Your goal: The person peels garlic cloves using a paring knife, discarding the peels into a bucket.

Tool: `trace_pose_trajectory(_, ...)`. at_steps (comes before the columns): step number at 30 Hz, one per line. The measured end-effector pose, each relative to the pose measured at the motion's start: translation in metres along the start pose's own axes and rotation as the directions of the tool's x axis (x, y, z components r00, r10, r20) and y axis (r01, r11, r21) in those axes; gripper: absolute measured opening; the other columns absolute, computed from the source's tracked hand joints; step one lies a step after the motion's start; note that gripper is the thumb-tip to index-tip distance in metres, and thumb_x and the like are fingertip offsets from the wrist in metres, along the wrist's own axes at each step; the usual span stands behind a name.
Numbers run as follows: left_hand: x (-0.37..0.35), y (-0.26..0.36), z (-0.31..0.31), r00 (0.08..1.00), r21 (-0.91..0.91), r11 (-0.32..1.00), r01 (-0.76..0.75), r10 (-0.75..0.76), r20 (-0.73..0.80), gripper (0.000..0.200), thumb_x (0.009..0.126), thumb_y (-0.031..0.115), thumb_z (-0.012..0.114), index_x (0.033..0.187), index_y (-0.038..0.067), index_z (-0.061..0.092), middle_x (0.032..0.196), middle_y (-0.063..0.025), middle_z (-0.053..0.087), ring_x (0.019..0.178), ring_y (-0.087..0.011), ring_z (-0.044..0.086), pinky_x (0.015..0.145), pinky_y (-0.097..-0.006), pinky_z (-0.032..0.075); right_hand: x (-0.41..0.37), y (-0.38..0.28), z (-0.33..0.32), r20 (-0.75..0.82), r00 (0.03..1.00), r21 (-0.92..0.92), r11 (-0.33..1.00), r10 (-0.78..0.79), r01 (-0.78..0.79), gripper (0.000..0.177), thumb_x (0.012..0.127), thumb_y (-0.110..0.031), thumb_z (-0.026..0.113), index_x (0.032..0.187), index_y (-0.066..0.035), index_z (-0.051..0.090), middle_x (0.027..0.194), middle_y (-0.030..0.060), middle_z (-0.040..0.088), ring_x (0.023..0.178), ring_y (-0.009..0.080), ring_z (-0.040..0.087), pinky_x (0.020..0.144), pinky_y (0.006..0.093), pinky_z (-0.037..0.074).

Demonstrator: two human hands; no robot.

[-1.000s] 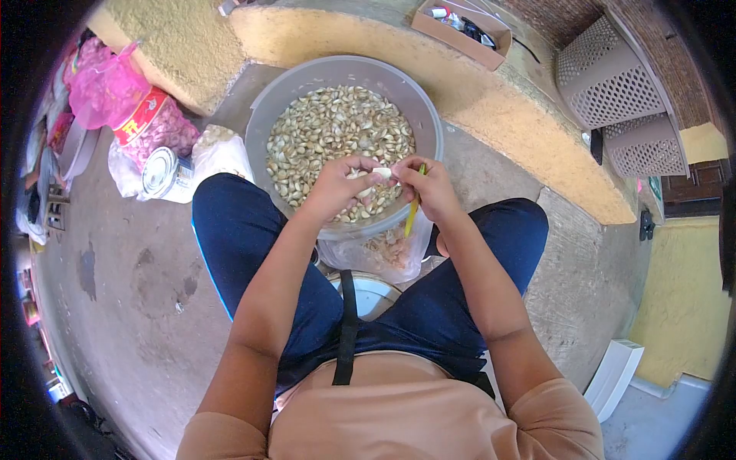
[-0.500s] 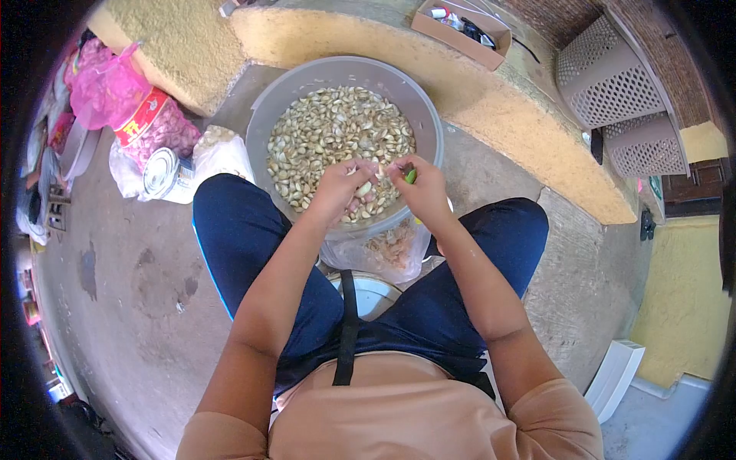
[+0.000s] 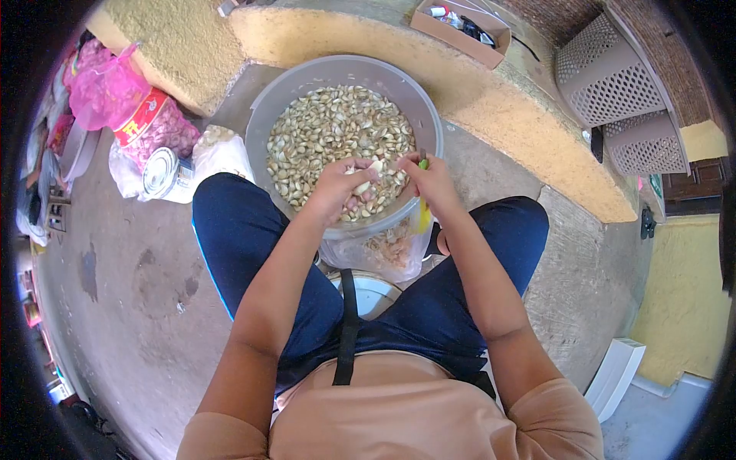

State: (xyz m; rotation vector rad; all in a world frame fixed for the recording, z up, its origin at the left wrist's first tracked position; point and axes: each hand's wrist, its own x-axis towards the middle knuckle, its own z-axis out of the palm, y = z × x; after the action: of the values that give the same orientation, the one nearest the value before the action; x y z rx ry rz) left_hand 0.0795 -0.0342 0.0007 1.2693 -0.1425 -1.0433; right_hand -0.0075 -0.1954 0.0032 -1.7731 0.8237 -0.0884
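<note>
A large grey tub (image 3: 307, 78) full of garlic cloves (image 3: 330, 126) stands between my knees. My left hand (image 3: 342, 186) is over the tub's near edge, fingers closed on a pale garlic clove (image 3: 373, 166). My right hand (image 3: 433, 181) is just beside it, gripping a small knife with a yellow-green handle (image 3: 422, 215) that points down past the tub rim. The two hands nearly touch at the clove. The knife's blade is hidden by my fingers.
A clear plastic bag with garlic skins (image 3: 387, 249) hangs below the tub. At left lie a pink bag (image 3: 103, 88), a net sack of garlic (image 3: 157, 130), a tin can (image 3: 159, 172) and a white bag (image 3: 222, 153). A yellow ledge (image 3: 491, 107) with a cardboard box (image 3: 460, 23) runs behind; lattice baskets (image 3: 613, 84) stand at right.
My hands stayed over the tub's near edge, working the clove. The right hand turned so the knife handle again hangs down past the rim, after being mostly hidden half a second ago.
</note>
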Motion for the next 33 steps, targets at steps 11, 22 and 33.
trace_pose_trajectory(11, 0.000, 0.005, -0.007, 1.000, -0.197, 0.980, 0.009, -0.004, 0.026, 0.032, 0.080, 0.014, 0.055, 0.106, -0.002, 0.045, 0.080, -0.0074, 0.053, 0.049, -0.0085, 0.046, 0.031, -0.0152, 0.029, 0.001, 0.057, 0.019, 0.564, 0.769, -0.815, 0.347, 0.299, 0.464, 0.019, 0.058, -0.011, 0.063, 0.074, 0.000, 0.063, 0.082, 0.0177, 0.062, 0.077, 0.0294, 0.061, 0.066, 0.0372, 0.049)
trace_pose_trajectory(22, -0.003, 0.004, -0.007, 1.000, 0.038, 0.999, -0.002, 0.003, -0.015, 0.024, 0.078, 0.015, 0.058, 0.098, 0.002, 0.052, 0.075, -0.0041, 0.055, 0.051, -0.0080, 0.050, 0.032, -0.0145, 0.028, 0.023, 0.074, 0.020, 0.555, 0.672, -0.830, 0.379, 0.490, 0.409, 0.022, 0.058, -0.015, 0.066, 0.076, -0.002, 0.065, 0.080, 0.0155, 0.063, 0.076, 0.0273, 0.062, 0.065, 0.0364, 0.049)
trace_pose_trajectory(33, 0.007, -0.007, -0.008, 0.991, 0.549, 0.835, -0.030, 0.095, -0.090, 0.022, 0.073, 0.019, 0.063, 0.088, 0.003, 0.061, 0.082, -0.0060, 0.061, 0.049, -0.0108, 0.056, 0.041, -0.0228, 0.039, 0.034, 0.053, 0.018, 0.556, 0.812, 0.193, 0.923, 0.177, -0.333, 0.031, 0.077, -0.031, 0.058, 0.091, -0.003, 0.058, 0.074, 0.0094, 0.061, 0.043, 0.0081, 0.046, 0.037, 0.0219, 0.037)
